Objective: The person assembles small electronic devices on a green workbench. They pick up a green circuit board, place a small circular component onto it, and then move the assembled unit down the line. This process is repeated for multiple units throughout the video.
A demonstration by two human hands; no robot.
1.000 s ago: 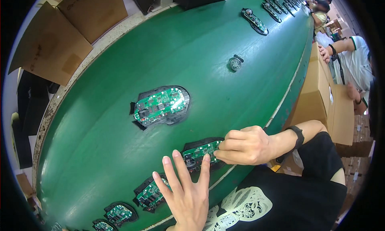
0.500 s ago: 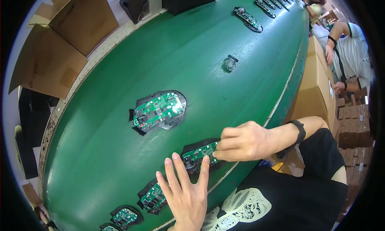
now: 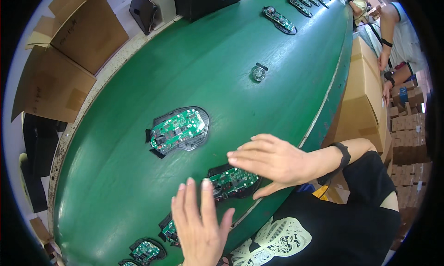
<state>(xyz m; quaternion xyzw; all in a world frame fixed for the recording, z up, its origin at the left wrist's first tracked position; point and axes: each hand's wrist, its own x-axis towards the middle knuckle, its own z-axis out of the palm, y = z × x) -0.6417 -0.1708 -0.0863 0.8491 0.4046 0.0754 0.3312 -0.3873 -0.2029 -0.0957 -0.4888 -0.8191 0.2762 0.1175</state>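
Note:
Between my hands, at the near edge of the green work surface, lies a black plastic shell with a green circuit board (image 3: 235, 180) in it. My right hand (image 3: 275, 160) hovers over its right end, fingers stretched out and thumb apart, holding nothing. My left hand (image 3: 199, 220) is spread at its left end, also without anything in it. That hand partly covers another shell with a board (image 3: 169, 230). Farther off sits a larger-looking black shell with a green board (image 3: 179, 128), tilted slightly on the surface.
A small clear round part with a black tab (image 3: 259, 73) lies farther along the green surface (image 3: 222, 104). More boards in shells (image 3: 280, 21) stretch to the far end, and some (image 3: 147, 250) lie at lower left. Cardboard boxes (image 3: 358, 99) stand at right, beside another person's arms (image 3: 390, 30).
My right hand has lifted from the board and opened from a pinch. My left hand has drawn back a little to the left, off the board. The view has shifted slightly.

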